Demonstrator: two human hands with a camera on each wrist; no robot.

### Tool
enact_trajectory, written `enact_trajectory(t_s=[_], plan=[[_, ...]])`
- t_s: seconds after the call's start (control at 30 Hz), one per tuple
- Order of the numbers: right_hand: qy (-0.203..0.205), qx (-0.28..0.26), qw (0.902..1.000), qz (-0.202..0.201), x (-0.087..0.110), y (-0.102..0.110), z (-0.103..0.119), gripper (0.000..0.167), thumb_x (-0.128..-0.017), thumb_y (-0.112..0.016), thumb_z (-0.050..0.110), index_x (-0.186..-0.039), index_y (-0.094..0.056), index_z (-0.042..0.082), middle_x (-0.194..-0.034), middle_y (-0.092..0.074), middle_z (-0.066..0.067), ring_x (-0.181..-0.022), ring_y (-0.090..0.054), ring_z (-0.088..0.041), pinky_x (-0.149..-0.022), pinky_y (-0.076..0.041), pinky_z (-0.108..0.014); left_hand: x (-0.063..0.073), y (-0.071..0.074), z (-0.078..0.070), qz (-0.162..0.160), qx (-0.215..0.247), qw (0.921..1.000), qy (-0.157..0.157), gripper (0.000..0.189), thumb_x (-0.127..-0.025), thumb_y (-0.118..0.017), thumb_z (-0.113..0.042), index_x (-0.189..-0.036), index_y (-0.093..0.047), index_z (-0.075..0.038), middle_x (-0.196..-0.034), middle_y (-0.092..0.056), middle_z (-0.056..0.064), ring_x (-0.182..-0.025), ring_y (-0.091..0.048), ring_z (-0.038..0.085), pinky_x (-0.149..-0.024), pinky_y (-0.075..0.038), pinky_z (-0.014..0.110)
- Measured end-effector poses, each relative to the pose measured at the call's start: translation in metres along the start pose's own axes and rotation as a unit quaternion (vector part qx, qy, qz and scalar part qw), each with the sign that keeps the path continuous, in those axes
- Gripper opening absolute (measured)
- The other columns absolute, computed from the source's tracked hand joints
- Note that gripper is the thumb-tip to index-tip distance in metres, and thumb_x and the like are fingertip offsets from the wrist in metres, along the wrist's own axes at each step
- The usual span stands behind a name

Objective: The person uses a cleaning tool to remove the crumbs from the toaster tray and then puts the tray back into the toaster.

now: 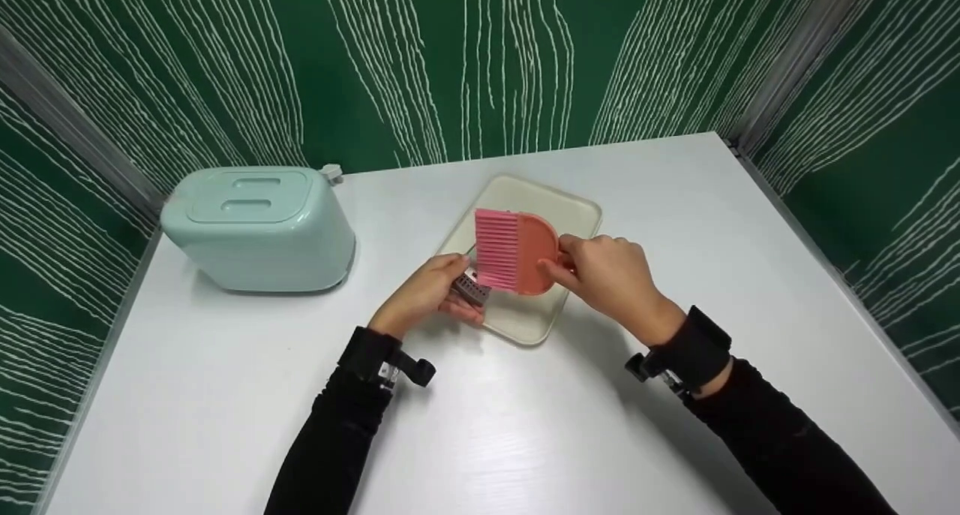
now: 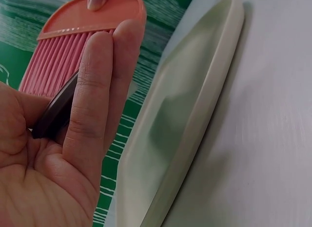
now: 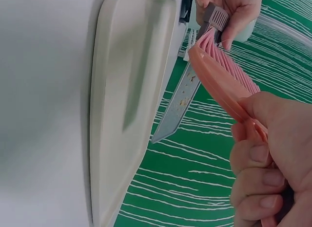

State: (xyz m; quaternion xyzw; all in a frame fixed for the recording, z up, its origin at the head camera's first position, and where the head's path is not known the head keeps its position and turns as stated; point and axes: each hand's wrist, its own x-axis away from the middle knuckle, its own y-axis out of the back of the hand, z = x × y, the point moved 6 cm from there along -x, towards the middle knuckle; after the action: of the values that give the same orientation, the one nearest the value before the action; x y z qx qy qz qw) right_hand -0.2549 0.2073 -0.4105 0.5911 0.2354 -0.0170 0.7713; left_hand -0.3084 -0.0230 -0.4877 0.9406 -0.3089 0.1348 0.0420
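My left hand [image 1: 424,290] pinches the grey slotted end of a crumb tray [image 1: 471,290] over a cream rectangular tray [image 1: 517,327]. Brown crumbs lie on the crumb tray's long metal pan [image 3: 176,107] in the right wrist view. My right hand [image 1: 609,275] grips the handle of an orange brush [image 1: 537,256], fingers curled round it. The brush's pink bristles [image 3: 229,59] reach the slotted end beside my left fingers. From above, the brush hides most of the metal pan. Two straight fingers of my left hand [image 2: 87,100] show in the left wrist view.
A mint-green toaster [image 1: 262,237] with a lid on top stands at the back left of the white table [image 1: 465,440]. A small white piece [image 1: 331,173] sits behind it. Green walls [image 1: 517,64] with white streaks border the back and sides.
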Motion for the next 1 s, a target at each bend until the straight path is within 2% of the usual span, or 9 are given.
enact_trajectory(t_s=[0.1, 0.23, 0.43, 0.57, 0.67, 0.83, 1.0], plan=[[0.000, 0.010, 0.9999, -0.009, 0.000, 0.004, -0.002, 0.038, -0.100, -0.076, 0.038, -0.078, -0.063, 0.010, -0.057, -0.054, 0.000, -0.051, -0.047, -0.018, -0.047, -0.029, -0.031, 0.000, 0.001, 0.001, -0.008, -0.005, 0.9999, 0.004, 0.042, -0.119, -0.035, -0.030, -0.137, -0.057, 0.001, -0.093, -0.077, 0.016, -0.071, -0.079, 0.021, -0.072, -0.066, 0.036], [-0.012, -0.005, 0.9999, -0.010, 0.000, 0.008, -0.006, 0.039, -0.101, -0.075, 0.037, -0.076, -0.060, 0.011, -0.056, -0.051, 0.001, -0.051, -0.045, -0.017, -0.048, -0.028, -0.030, 0.001, 0.001, 0.001, -0.008, -0.006, 0.9999, 0.002, 0.041, -0.119, -0.034, -0.029, -0.135, -0.057, 0.001, -0.096, -0.077, 0.019, -0.072, -0.079, 0.021, -0.073, -0.066, 0.036], [-0.027, -0.056, 0.9979, 0.017, 0.000, 0.008, -0.005, 0.042, -0.101, -0.074, 0.036, -0.072, -0.052, 0.015, -0.057, -0.037, 0.008, -0.056, -0.037, -0.013, -0.051, -0.026, -0.030, 0.000, 0.000, 0.000, 0.000, -0.005, 1.0000, -0.002, 0.042, -0.119, -0.033, -0.030, -0.135, -0.058, 0.000, -0.099, -0.077, 0.024, -0.074, -0.081, 0.023, -0.073, -0.067, 0.037], [-0.023, -0.052, 0.9979, 0.033, 0.001, 0.003, -0.001, 0.041, -0.100, -0.075, 0.037, -0.073, -0.054, 0.015, -0.058, -0.041, 0.008, -0.056, -0.039, -0.013, -0.051, -0.028, -0.030, -0.001, -0.001, 0.000, 0.002, -0.009, 1.0000, -0.001, 0.042, -0.119, -0.033, -0.030, -0.134, -0.059, 0.000, -0.107, -0.075, 0.032, -0.076, -0.081, 0.024, -0.074, -0.067, 0.037], [-0.016, -0.027, 0.9991, 0.028, 0.002, 0.001, -0.001, 0.039, -0.100, -0.075, 0.038, -0.075, -0.058, 0.013, -0.058, -0.048, 0.005, -0.054, -0.043, -0.015, -0.050, -0.029, -0.030, -0.001, -0.001, 0.000, 0.001, -0.013, 0.9999, -0.001, 0.041, -0.119, -0.034, -0.031, -0.134, -0.059, -0.001, -0.104, -0.076, 0.028, -0.075, -0.081, 0.023, -0.075, -0.067, 0.038], [-0.009, 0.011, 0.9999, -0.008, 0.002, 0.002, -0.007, 0.038, -0.101, -0.075, 0.038, -0.078, -0.062, 0.010, -0.056, -0.054, -0.001, -0.050, -0.047, -0.018, -0.047, -0.028, -0.030, 0.001, 0.000, 0.000, -0.003, -0.013, 0.9999, -0.001, 0.041, -0.119, -0.036, -0.031, -0.136, -0.058, -0.001, -0.092, -0.077, 0.014, -0.074, -0.080, 0.021, -0.077, -0.066, 0.039], [-0.017, 0.012, 0.9995, -0.024, 0.002, 0.006, -0.013, 0.035, -0.101, -0.075, 0.036, -0.081, -0.066, 0.009, -0.058, -0.061, -0.004, -0.049, -0.051, -0.022, -0.047, -0.030, -0.031, 0.000, 0.000, 0.001, -0.005, -0.011, 0.9999, -0.001, 0.041, -0.118, -0.036, -0.030, -0.136, -0.058, 0.000, -0.094, -0.077, 0.014, -0.073, -0.080, 0.020, -0.077, -0.066, 0.037]])
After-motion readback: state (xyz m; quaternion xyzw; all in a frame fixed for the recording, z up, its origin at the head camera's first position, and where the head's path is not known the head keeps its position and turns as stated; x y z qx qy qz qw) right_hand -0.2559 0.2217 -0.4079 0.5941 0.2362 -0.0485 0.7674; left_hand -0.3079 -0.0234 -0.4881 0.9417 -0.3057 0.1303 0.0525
